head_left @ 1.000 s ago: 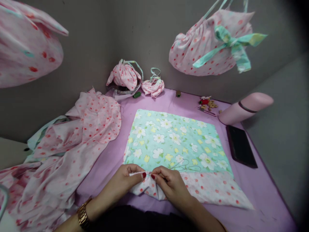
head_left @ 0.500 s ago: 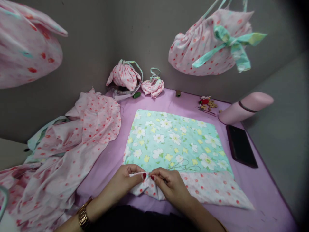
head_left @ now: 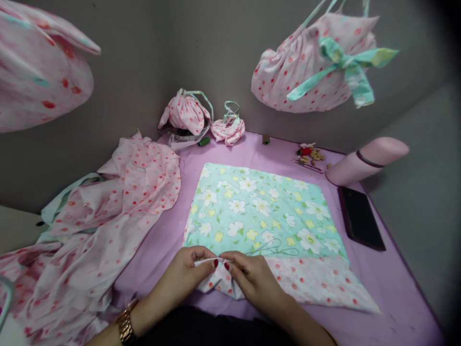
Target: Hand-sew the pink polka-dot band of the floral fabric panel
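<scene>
table (head_left: 363, 307): purple cover, set in a grey corner.
pink cloth (head_left: 108, 226): crumpled heap at 9 o'clock of the panel, spilling off the table edge.
panel (head_left: 259, 211): mint floral with a pink dotted strip along its near edge, lying flat mid-table; its near left edge is lifted between both hands.
bags (head_left: 309, 67): pink drawstring ones hang at 1 and 10 o'clock; two small ones sit at 12.
bottle (head_left: 363, 161): pink, on its side at 2 o'clock.
phone (head_left: 360, 218): dark, at 3 o'clock.
left hand (head_left: 185, 276): grip pinched shut on the panel's folded edge.
right hand (head_left: 254, 278): grip pinched on the same edge, fingertips almost meeting the left's.
thread (head_left: 275, 250): dark loop on the panel, just at 1 o'clock of the right hand.
</scene>
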`<control>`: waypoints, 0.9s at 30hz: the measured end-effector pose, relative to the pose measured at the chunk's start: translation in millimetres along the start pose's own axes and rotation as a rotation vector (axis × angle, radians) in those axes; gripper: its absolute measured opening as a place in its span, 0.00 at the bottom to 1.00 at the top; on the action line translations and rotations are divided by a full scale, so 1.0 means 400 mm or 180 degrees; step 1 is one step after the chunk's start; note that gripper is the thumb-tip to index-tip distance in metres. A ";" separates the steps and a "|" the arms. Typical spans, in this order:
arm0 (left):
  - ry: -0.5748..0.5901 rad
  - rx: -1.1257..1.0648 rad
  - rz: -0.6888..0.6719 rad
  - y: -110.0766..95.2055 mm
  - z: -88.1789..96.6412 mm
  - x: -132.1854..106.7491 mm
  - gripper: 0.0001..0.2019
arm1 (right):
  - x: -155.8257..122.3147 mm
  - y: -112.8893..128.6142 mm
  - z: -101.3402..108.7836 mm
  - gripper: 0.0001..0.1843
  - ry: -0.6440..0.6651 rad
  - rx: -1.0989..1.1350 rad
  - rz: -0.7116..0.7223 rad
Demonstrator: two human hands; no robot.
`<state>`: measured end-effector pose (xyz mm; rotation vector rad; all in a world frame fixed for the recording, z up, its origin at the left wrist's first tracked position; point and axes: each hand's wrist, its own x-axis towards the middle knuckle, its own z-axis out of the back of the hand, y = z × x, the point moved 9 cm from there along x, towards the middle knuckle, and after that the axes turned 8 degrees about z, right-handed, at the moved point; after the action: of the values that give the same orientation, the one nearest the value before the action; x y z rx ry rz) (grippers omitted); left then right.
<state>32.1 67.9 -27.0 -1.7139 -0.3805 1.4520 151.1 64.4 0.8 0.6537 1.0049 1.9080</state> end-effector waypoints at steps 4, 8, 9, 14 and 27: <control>-0.0078 0.0290 -0.0134 -0.007 0.001 0.001 0.10 | 0.001 0.000 -0.001 0.13 0.0043 0.0015 -0.0056; -0.0242 0.0449 -0.0228 -0.012 0.010 0.004 0.08 | -0.005 -0.002 -0.003 0.13 0.0022 -0.0008 -0.0040; -0.0283 0.0475 -0.0231 -0.013 0.012 0.004 0.08 | -0.007 -0.003 -0.004 0.13 0.0022 -0.0016 -0.0046; -0.0285 0.0467 -0.0191 -0.012 0.012 0.004 0.08 | -0.006 -0.004 -0.005 0.12 0.0013 -0.0016 -0.0051; -0.0279 0.0465 -0.0196 -0.011 0.010 0.008 0.07 | -0.006 0.000 -0.002 0.14 -0.0002 0.0040 -0.0029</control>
<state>30.4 74.5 -25.6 -1.5142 -0.3620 1.4765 151.5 62.0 0.1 0.6557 1.0186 1.8949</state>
